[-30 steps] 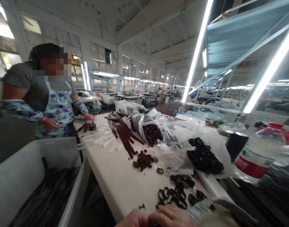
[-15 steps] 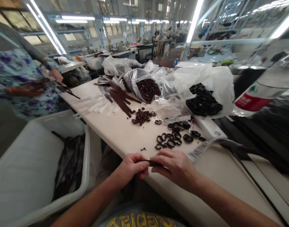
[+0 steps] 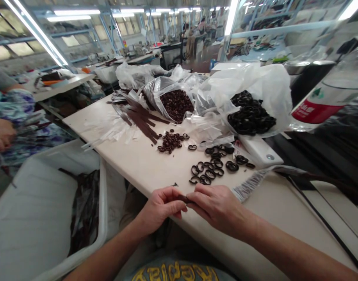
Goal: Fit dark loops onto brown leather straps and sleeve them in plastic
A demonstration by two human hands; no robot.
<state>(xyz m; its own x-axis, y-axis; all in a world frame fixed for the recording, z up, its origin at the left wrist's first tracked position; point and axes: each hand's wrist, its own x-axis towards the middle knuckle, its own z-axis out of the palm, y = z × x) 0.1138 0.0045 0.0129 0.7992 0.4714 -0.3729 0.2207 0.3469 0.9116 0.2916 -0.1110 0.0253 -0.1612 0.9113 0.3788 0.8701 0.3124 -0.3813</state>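
Close together at the table's near edge, my left hand [image 3: 166,203] and my right hand [image 3: 214,203] both pinch a short dark brown strip [image 3: 183,198]. Most of the strip is covered by my fingers, so its full length is hidden. Just beyond my hands lie several black curled loops [image 3: 209,174]. Farther back is a heap of small dark brown rings [image 3: 170,143]. A tiny dark scrap [image 3: 175,184] lies close to my left fingers.
Brown strips [image 3: 143,121] and bags of brown rings [image 3: 177,105] and black loops [image 3: 250,115] cover the table's back. A large white bin [image 3: 102,210] stands at left, near another person's hand [image 3: 2,133]. A red-labelled bottle [image 3: 319,111] stands right.
My right fingers have shifted along the strip, and more of it shows between my hands. The other person has moved left, partly out of view. My view has turned slightly.
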